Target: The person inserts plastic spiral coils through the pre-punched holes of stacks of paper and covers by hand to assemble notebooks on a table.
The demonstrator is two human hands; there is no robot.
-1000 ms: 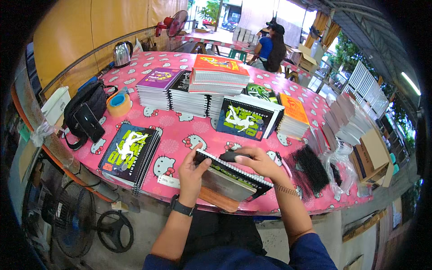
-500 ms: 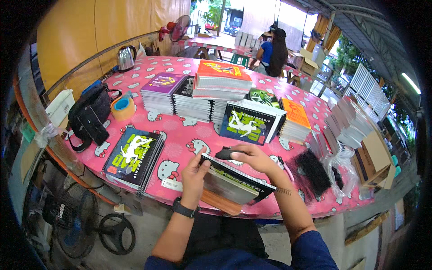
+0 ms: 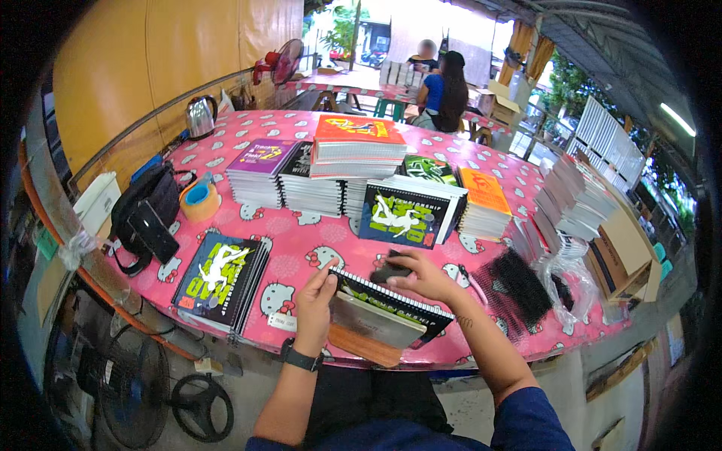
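Note:
A notebook [image 3: 391, 307] with a black cover strip and a punched, pale-toothed upper edge stands tilted in front of me. My left hand [image 3: 317, 292] pinches its left end, thumb on the near face. Against its near side rests a greyish board [image 3: 376, 319], above an orange-brown wooden piece [image 3: 365, 346]. My right hand [image 3: 416, 275] grips a small black object [image 3: 389, 268] close behind the notebook's upper edge; its kind is unclear, and fingers cover part of it. Black coil-like strands [image 3: 515, 289] lie in a heap right of my right forearm.
Similar notebooks [image 3: 218, 282] are stacked at left, near the tape roll [image 3: 200, 200] and black bag [image 3: 147, 214]. Behind stand purple [image 3: 263, 155], orange-red [image 3: 357, 129] and orange [image 3: 485, 192] book stacks. Cardboard boxes [image 3: 620, 255] are at right. Two people [image 3: 444, 94] sit farther off.
My right hand has shifted right along the notebook's upper edge with the black object. The left hand keeps its hold on the notebook. The whole view has tilted slightly.

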